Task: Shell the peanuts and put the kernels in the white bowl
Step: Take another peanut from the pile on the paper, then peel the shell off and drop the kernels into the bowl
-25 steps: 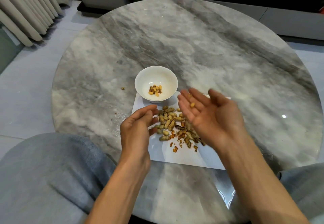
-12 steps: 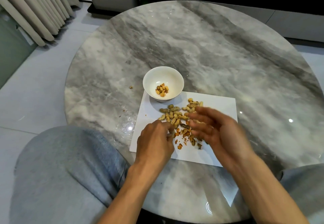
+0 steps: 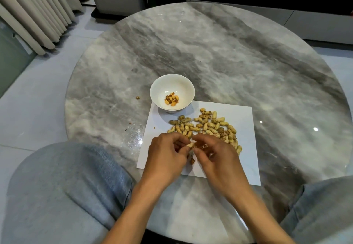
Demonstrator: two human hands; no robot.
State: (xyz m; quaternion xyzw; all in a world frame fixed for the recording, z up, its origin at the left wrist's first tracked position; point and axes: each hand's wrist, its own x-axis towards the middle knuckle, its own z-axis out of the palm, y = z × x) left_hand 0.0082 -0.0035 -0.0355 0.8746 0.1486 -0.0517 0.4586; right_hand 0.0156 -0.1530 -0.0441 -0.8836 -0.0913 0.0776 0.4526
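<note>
A white bowl (image 3: pixel 172 91) stands at the far left corner of a white sheet (image 3: pixel 246 159) and holds several kernels (image 3: pixel 172 98). A heap of unshelled peanuts (image 3: pixel 204 125) lies on the sheet just behind my hands. My left hand (image 3: pixel 166 154) and my right hand (image 3: pixel 215 156) meet over the near part of the sheet, and both pinch one peanut (image 3: pixel 191 145) between their fingertips. Shell scraps (image 3: pixel 191 160) lie under the hands, partly hidden.
The sheet lies on a round grey marble table (image 3: pixel 229 56). Small shell crumbs (image 3: pixel 137 97) dot the table left of the bowl. My knees in grey trousers (image 3: pixel 63 182) flank the near table edge. Curtains (image 3: pixel 36 11) hang at far left, and a dark cabinet stands beyond the table.
My right hand, raised palm-up with a kernel a second ago, has come down to the sheet. My left hand moved in, and both now pinch a peanut together.
</note>
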